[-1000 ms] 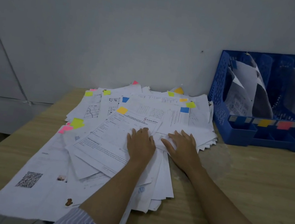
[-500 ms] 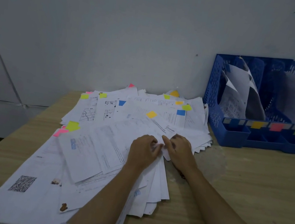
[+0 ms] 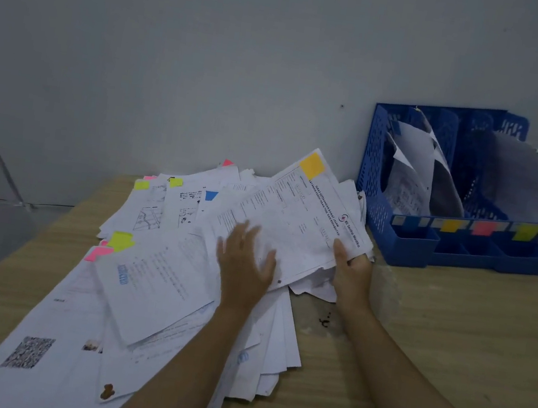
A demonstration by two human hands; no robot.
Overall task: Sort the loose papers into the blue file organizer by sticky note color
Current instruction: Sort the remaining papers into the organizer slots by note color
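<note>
right hand point(image 3: 352, 274) pinches the lower right edge of a printed sheet point(image 3: 293, 221), thumb on top, fingers curled under it. the sheet is lifted off the heap and tilted, an orange sticky note point(image 3: 312, 165) at its far corner. left hand point(image 3: 245, 262) lies flat, fingers spread and blurred, on the sheet's lower left part. under both, the pile of loose papers point(image 3: 151, 291) covers the left half of the table point(image 3: 430, 347), with yellow, pink and blue notes showing at its far and left edges. blue file organizer point(image 3: 374, 170) stands at the table's far right corner against the wall, a few papers in its slots, colour tabs along its front.
</note>
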